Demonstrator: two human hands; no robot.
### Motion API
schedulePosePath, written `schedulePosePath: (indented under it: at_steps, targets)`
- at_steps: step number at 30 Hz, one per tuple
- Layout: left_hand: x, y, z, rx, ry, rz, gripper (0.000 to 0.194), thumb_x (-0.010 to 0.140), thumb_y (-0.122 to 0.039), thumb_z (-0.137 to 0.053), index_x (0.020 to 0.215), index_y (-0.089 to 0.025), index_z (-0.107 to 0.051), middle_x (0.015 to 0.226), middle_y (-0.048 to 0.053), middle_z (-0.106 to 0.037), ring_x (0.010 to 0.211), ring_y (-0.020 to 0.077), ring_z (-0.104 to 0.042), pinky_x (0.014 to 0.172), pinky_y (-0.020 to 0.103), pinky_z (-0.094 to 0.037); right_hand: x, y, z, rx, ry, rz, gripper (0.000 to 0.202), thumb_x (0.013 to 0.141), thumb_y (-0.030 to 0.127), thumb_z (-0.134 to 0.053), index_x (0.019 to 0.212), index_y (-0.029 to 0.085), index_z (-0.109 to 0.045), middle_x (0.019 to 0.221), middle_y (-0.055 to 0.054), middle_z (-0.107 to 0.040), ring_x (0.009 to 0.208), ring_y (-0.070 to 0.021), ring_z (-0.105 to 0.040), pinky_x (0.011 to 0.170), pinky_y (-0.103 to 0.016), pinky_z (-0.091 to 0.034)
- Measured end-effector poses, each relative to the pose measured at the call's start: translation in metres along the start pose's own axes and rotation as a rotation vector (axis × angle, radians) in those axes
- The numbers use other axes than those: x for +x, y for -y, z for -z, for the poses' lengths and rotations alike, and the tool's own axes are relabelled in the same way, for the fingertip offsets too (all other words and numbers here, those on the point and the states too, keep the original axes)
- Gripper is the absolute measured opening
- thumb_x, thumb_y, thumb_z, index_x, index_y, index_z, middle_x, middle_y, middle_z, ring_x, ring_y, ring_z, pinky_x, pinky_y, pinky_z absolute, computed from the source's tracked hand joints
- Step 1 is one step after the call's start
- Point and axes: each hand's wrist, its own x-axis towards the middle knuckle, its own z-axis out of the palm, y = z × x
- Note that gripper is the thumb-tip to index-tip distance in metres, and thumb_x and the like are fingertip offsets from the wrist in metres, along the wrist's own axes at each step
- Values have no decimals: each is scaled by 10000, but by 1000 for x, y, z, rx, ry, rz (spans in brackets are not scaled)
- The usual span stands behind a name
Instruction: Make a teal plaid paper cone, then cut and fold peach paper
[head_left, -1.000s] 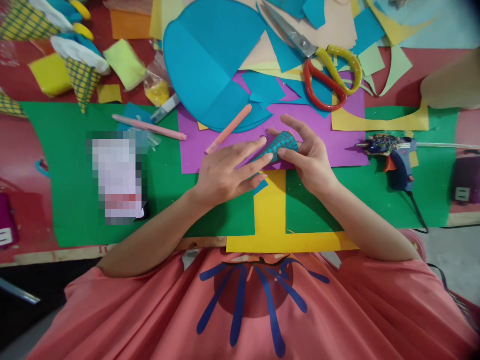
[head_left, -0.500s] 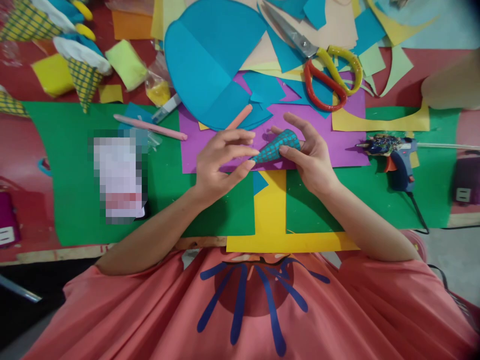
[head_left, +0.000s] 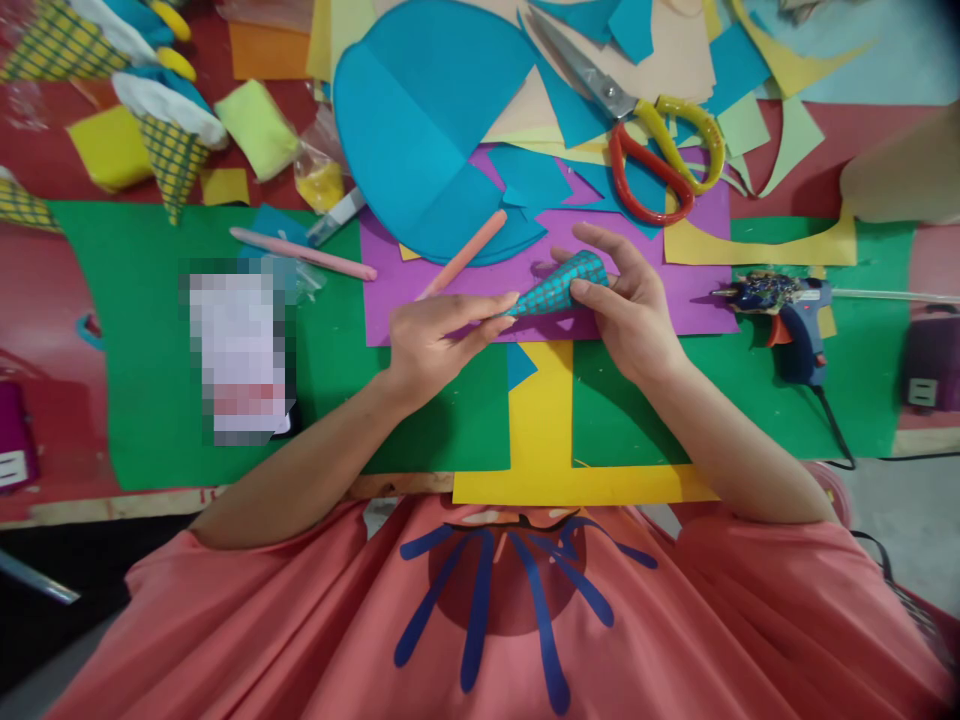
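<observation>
A small teal cone [head_left: 556, 287] with a dark grid pattern is held between my two hands, over a purple sheet [head_left: 645, 300]. Its pointed tip is pinched by the thumb and fingers of my left hand [head_left: 442, 330]. My right hand [head_left: 630, 305] grips the wide end, thumb on the near side and some fingers stretched out behind. Just beyond my left hand lies an orange-pink pen [head_left: 469, 250], partly over a big blue paper disc [head_left: 420, 120].
Large scissors [head_left: 619, 105] rest on paper scraps at the back. A glue gun [head_left: 799, 320] with a cord lies at right. At left are a pink pen [head_left: 300, 253], a blurred-out object [head_left: 236, 350] and checked cones [head_left: 174, 150]. A yellow strip [head_left: 544, 420] crosses the green sheet [head_left: 330, 400].
My left fingers, spread beside the cone's tip before, have closed on it. The cone and my right hand have shifted slightly to the right.
</observation>
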Motion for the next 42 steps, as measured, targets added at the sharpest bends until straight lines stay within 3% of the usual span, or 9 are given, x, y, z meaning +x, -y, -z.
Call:
schedulePosePath:
  at_steps: [4,8,13,19,23,27,31,38,42]
  targets:
    - [0,-1,2,2,-48,-90,196,891,-409,-645,868,-244,-749,789,-28,-780,665,113,-736,624,183,-596,0,1,1,22,22,-26,459,730,411,-757,1142,286,-598,1086,-17,-718,1066,-212,-678,882,-380,-586]
    - [-1,0,2,29,-70,-36,236,899,-448,-621,858,-254,-750,768,-28,-776,643,116,-728,587,202,-589,0,0,4,-28,10,-16,370,787,420,-713,1114,277,-616,1004,-6,-719,1037,-210,-683,855,-373,-587]
    - [0,1,0,-142,-166,77,184,899,-398,-637,945,-258,-746,798,-28,-777,663,107,-728,595,190,-581,7,-4,14,-153,-129,262,113,905,358,-596,917,269,-663,1073,6,-711,1111,-177,-644,1037,-364,-491]
    - [9,-1,-4,-343,-218,272,305,891,-490,-607,799,-228,-733,732,-24,-744,628,100,-701,597,196,-572,21,-15,25,-281,-179,412,474,923,608,-461,626,238,-463,788,7,-702,891,-192,-697,882,-429,-567]
    - [11,0,-7,-460,-181,303,285,868,-469,-646,744,-221,-712,665,-40,-706,572,89,-674,557,190,-553,17,-16,22,-270,-101,453,483,935,517,-513,558,221,-456,588,38,-629,686,-156,-697,704,-362,-590]
    - [9,2,-7,-532,-111,337,240,883,-411,-636,765,-214,-706,656,-38,-698,549,96,-671,534,200,-545,11,-11,17,-338,-101,506,284,905,421,-611,699,229,-649,727,35,-703,758,-142,-709,739,-337,-593]
    - [8,3,-7,-527,-77,348,232,890,-399,-625,790,-206,-705,686,-26,-699,580,105,-677,569,222,-556,12,-11,18,-368,-77,528,104,838,353,-714,834,251,-695,871,19,-737,877,-164,-709,811,-360,-596]
    - [9,3,-5,-471,-68,330,225,882,-373,-630,793,-191,-728,702,-13,-705,603,96,-665,592,210,-553,8,-11,16,-373,-44,462,367,955,491,-489,732,224,-605,771,18,-683,772,-139,-692,758,-345,-588]
    - [9,3,-5,-429,-48,340,209,887,-357,-619,821,-190,-726,734,-11,-725,621,95,-677,599,207,-555,-3,-1,10,-352,134,400,397,914,599,-491,1045,247,-621,1078,-32,-703,952,-185,-695,862,-388,-577]
